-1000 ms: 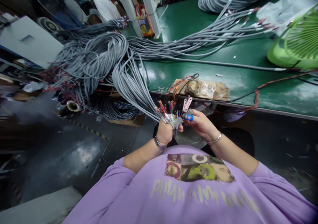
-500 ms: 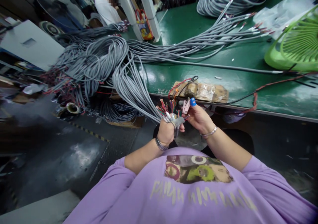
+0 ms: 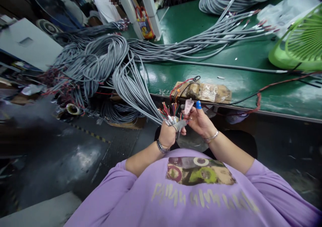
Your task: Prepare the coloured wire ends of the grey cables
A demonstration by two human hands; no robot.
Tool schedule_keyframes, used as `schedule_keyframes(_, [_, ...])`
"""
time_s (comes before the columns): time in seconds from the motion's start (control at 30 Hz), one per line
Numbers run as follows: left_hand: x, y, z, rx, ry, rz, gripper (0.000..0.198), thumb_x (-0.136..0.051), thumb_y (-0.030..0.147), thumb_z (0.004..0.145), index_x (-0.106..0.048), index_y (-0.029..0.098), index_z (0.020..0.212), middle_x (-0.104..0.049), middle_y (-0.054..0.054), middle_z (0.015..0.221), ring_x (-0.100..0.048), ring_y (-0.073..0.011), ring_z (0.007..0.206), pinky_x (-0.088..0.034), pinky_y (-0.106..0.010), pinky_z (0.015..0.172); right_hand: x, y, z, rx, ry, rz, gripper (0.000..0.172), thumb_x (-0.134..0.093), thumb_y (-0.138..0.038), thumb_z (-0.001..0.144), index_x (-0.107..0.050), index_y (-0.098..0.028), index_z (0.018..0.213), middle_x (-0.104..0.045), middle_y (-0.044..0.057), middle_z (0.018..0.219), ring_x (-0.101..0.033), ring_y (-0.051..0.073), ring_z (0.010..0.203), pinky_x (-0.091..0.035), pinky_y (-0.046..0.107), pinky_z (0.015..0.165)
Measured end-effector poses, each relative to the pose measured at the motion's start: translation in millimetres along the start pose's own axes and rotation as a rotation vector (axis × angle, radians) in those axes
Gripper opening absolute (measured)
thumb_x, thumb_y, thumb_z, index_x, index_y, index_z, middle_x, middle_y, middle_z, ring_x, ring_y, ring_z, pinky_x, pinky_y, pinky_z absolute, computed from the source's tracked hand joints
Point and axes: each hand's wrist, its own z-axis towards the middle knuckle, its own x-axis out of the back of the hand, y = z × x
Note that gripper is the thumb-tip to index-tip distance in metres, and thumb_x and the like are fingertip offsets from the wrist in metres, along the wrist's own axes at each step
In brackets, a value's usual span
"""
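My left hand (image 3: 167,134) is closed around the ends of several grey cables, and a grey wrap covers its thumb. Stripped coloured wires (image 3: 174,108) fan out above that fist. Close on its right, my right hand (image 3: 203,123) holds a small pale pink piece (image 3: 188,106), blurred, its kind unclear. A blue finger cover (image 3: 198,104) sits on its raised thumb. The fingertips of this hand are close to the wire ends beside my left thumb; whether they touch them I cannot tell.
Grey cable coils (image 3: 108,54) hang over the left end of the green table (image 3: 173,77). A taped wooden block (image 3: 216,93) lies at its front edge. Farther right stand a green fan (image 3: 302,45) and a plastic bag (image 3: 289,12). A person in white (image 3: 107,7) is beyond.
The pink piece has tilted and shifted slightly upward in my right hand, and the blue-covered thumb has moved a little right, away from it. My left hand keeps its hold on the cables.
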Motion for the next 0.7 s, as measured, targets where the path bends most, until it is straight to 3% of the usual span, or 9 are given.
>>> schedule_keyframes(0.2, [7.7, -3.2, -7.5, -0.018, 0.005, 0.012, 0.031, -0.078, 0.039, 0.067, -0.059, 0.015, 0.062, -0.062, 0.001, 0.050, -0.055, -0.0108, 0.040, -0.049, -0.023, 0.043, 20.5, -4.1, -6.9, -0.074, -0.056, -0.073, 0.045, -0.067, -0.064, 0.076, -0.066, -0.019, 0.078, -0.068, 0.003, 0.077, -0.057, 0.010, 0.062, -0.049, 0.023, 0.058])
schedule_keyframes(0.43, [11.5, -10.9, -7.7, -0.064, 0.011, 0.053, 0.030, -0.077, 0.039, 0.069, -0.060, 0.015, 0.062, -0.063, 0.001, 0.052, -0.057, -0.0106, 0.043, -0.051, -0.024, 0.047, 27.3, -12.6, -30.8, -0.175, -0.232, -0.290, 0.042, -0.084, -0.047, 0.062, -0.070, -0.015, 0.085, -0.068, 0.004, 0.080, -0.060, 0.013, 0.065, -0.056, 0.029, 0.060])
schedule_keyframes(0.57, [13.7, -17.1, -7.2, -0.114, -0.012, 0.136, 0.032, -0.075, 0.041, 0.073, -0.062, 0.015, 0.060, -0.064, -0.001, 0.053, -0.059, -0.0113, 0.046, -0.051, -0.023, 0.049, 14.5, -11.5, -37.6, -0.145, -0.169, -0.424, 0.038, -0.087, -0.039, 0.060, -0.068, -0.014, 0.082, -0.064, 0.001, 0.069, -0.057, 0.010, 0.057, -0.053, 0.026, 0.057])
schedule_keyframes(0.7, [16.2, -16.3, -6.9, -0.121, -0.044, 0.206, 0.032, -0.074, 0.043, 0.074, -0.064, 0.014, 0.062, -0.066, -0.002, 0.056, -0.061, -0.0126, 0.049, -0.052, -0.025, 0.052, 1.6, -4.1, -39.3, 0.027, -0.034, -0.507, 0.034, -0.087, -0.036, 0.057, -0.066, -0.015, 0.073, -0.061, -0.002, 0.059, -0.051, 0.008, 0.050, -0.043, 0.022, 0.050])
